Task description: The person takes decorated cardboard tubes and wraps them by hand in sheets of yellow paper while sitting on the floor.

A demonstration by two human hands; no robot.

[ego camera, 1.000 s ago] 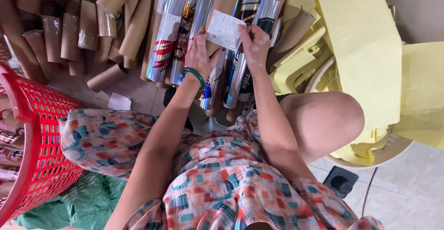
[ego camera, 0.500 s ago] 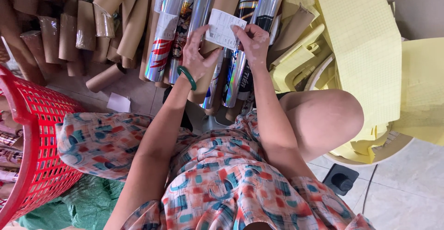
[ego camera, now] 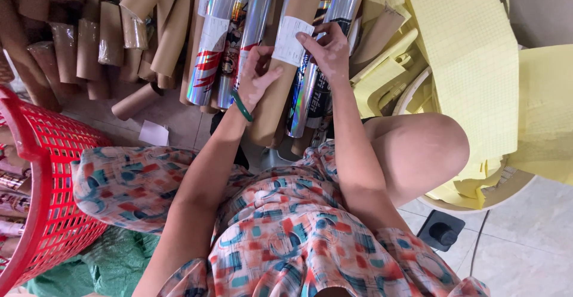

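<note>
A: Head view: where is the paper label (ego camera: pixel 290 40)?

B: On the brown cardboard tube (ego camera: pixel 285 88), upper part. The tube's long axis runs away from the person, tilted slightly right.

A: Finger state?

B: Right hand (ego camera: pixel 330 49): fingers pinched on the label's right edge. Left hand (ego camera: pixel 258 77): fingers together, thumb pressing the tube just below the label's lower left corner.

A: Nearer hand?

B: Both touch; the right holds the label. Shiny foil rolls (ego camera: pixel 222 40) lie beside, a red basket (ego camera: pixel 48 183) left.
</note>
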